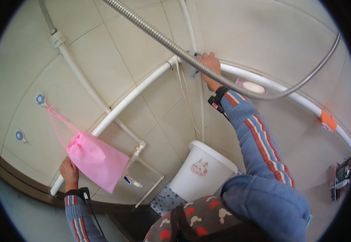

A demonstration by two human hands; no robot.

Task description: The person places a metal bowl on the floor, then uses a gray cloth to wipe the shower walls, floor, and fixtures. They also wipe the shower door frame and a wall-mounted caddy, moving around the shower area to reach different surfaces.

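My left hand (69, 171) is curled at the white pipe (123, 105) running along the left wall, close against a pink drawstring bag (96, 159). The bag partly hides its fingers. By its cord the bag hangs from a blue flower-shaped hook (40, 99). Up in the corner, my right hand (211, 70) is raised to the pipe joint, fingers bent beside a small grey thing (194, 72). A metal shower hose (175, 49) passes in front of that hand, so what its fingers grip is hidden.
A white bin (201, 173) with an animal picture stands below in the corner. On the right wall are a soap dish with white soap (253, 87), an orange cloth (328, 120) over the pipe and a rack (341, 179). A small tap (133, 180) juts out lower left.
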